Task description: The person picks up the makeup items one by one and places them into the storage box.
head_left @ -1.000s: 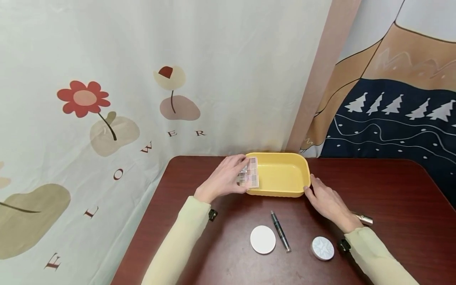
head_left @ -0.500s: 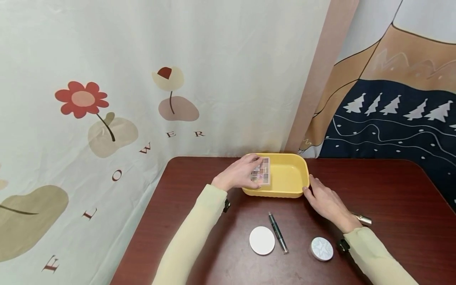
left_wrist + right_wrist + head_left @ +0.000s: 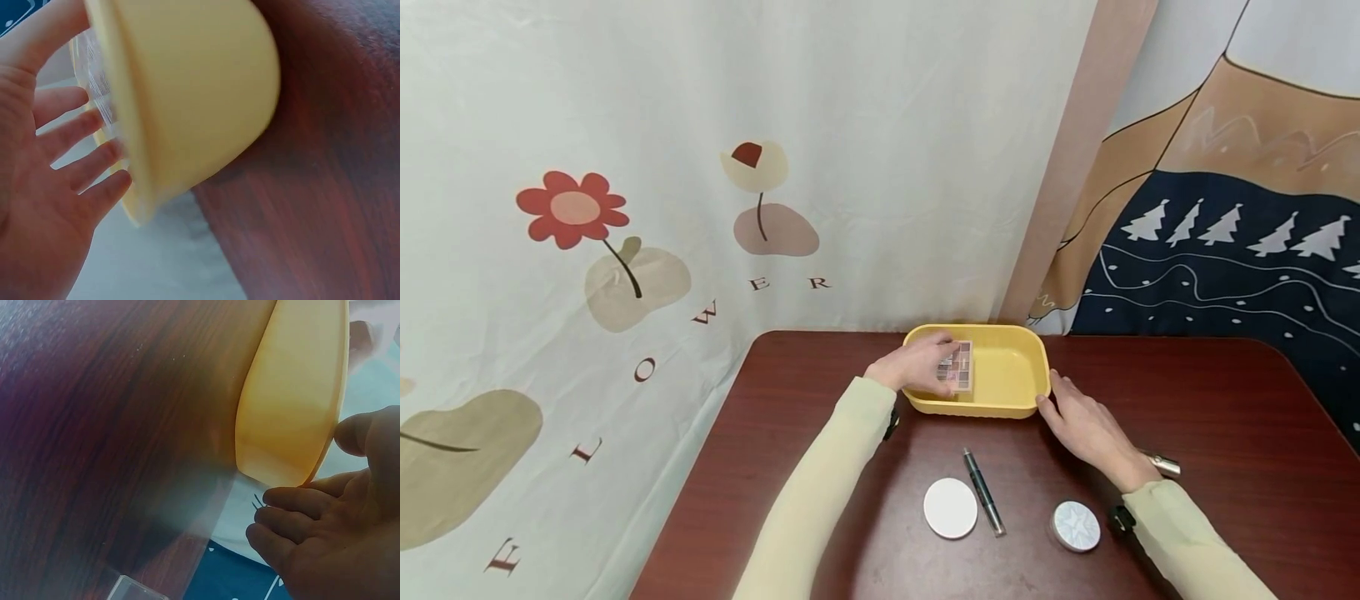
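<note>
An eyeshadow palette (image 3: 961, 367) with a grid of colored squares is inside the left part of a yellow plastic tray (image 3: 1011, 367). My left hand (image 3: 917, 365) holds it by its edges, thumb at the near side and fingers at the far side. The left wrist view shows that hand's fingers reaching over the tray's rim, with the clear palette surface partly hidden behind the wall. At the tray's right front corner, my right hand (image 3: 1090, 425) rests against the outside with fingers fairly straight. Its thumb (image 3: 353, 434) touches the rim in the right wrist view.
On the dark red table nearer me lie a round white disc (image 3: 951, 508), a dark pen-shaped stick (image 3: 984, 492) and a round case with a star-patterned lid (image 3: 1076, 526). A silver-ended tube (image 3: 1165, 465) is partly behind my right wrist. Printed curtains hang behind the table.
My left hand has moved right and down with the eyeshadow palette, from over the tray's left rim to inside it. My right hand stays at the tray's corner.
</note>
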The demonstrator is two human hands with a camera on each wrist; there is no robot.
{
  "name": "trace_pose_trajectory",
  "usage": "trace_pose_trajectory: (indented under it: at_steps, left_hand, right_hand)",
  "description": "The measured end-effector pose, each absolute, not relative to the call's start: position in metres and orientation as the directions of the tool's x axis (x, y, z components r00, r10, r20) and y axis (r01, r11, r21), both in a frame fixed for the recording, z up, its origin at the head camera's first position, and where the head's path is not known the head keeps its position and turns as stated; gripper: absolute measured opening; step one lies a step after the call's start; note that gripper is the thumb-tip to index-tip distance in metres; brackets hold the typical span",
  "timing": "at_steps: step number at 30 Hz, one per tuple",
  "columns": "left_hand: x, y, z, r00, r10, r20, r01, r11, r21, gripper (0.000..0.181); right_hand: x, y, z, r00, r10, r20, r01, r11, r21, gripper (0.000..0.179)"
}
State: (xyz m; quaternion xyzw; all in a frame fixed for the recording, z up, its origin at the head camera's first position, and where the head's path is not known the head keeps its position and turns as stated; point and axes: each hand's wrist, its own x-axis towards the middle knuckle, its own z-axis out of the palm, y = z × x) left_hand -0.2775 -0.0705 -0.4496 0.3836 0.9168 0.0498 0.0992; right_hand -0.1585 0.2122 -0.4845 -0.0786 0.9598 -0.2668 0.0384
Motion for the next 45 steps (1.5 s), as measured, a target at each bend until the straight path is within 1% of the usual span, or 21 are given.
trace_pose_trajectory:
  at_steps: [3,14,24,32,35,38,41,45]
  left_hand:
    - [-0.279,-0.069,-0.456,-0.685,0.711,-0.159,0.693,0.703,0.161,0.085]
    - [-0.276,-0.068,-0.467,-0.711,0.659,-0.244,0.654,0.748,0.113,0.08]
    - [-0.274,-0.06,-0.472,-0.731,0.633,-0.255,0.644,0.764,0.05,0.078]
    - [-0.273,-0.059,-0.473,-0.74,0.622,-0.256,0.638,0.769,0.027,0.078]
    - [-0.273,-0.06,-0.473,-0.738,0.621,-0.264,0.637,0.77,0.03,0.078]
    - [-0.273,-0.062,-0.471,-0.733,0.625,-0.269,0.635,0.77,0.058,0.076]
    - [-0.273,-0.068,-0.469,-0.74,0.631,-0.232,0.626,0.773,0.106,0.073]
    - [-0.273,-0.078,-0.464,-0.762,0.641,-0.093,0.62,0.763,0.185,0.068]
  right_hand:
    - [-0.158,0.212,-0.484,-0.984,-0.173,-0.038,-0.128,0.843,-0.523,0.069]
    - [-0.156,0.21,-0.484,-0.983,-0.174,-0.056,-0.119,0.843,-0.525,0.07]
    - [-0.156,0.209,-0.482,-0.983,-0.176,-0.06,-0.118,0.841,-0.527,0.071]
    - [-0.156,0.209,-0.482,-0.984,-0.168,-0.068,-0.108,0.844,-0.525,0.071]
    - [-0.156,0.208,-0.483,-0.983,-0.168,-0.071,-0.106,0.844,-0.526,0.071]
    - [-0.156,0.209,-0.483,-0.983,-0.166,-0.082,-0.098,0.843,-0.529,0.072]
    - [-0.156,0.209,-0.482,-0.982,-0.164,-0.091,-0.092,0.842,-0.532,0.072]
    - [-0.156,0.21,-0.482,-0.983,-0.161,-0.087,-0.091,0.843,-0.53,0.072]
